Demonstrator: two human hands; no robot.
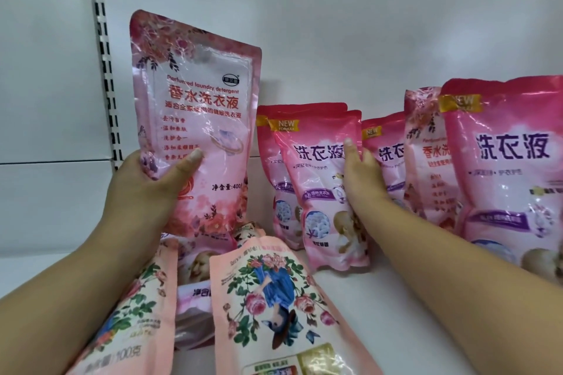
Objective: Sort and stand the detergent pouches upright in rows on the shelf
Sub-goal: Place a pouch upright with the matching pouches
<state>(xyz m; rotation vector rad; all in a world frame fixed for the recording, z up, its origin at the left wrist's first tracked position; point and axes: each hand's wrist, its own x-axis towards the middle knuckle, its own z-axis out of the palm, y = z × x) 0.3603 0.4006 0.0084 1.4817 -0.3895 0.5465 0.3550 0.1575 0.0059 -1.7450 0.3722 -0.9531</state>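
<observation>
My left hand (146, 186) clasped the floral pouch (195, 119) upright near the shelf's (426, 298) left edge; my right hand (361, 176), fingers straight, steadied the pink pouch (316, 179); I judged setting its base flat beside the row best.

Behind the front pink pouch (320, 192), 1 more pouch (268, 161) shows only its left strip. The right hand (362, 179) covers part of a third (387, 146). The frame's right edge crops the large pouch (511, 173), and the bottom edge crops 2 peach floral pouches (280, 298).
</observation>
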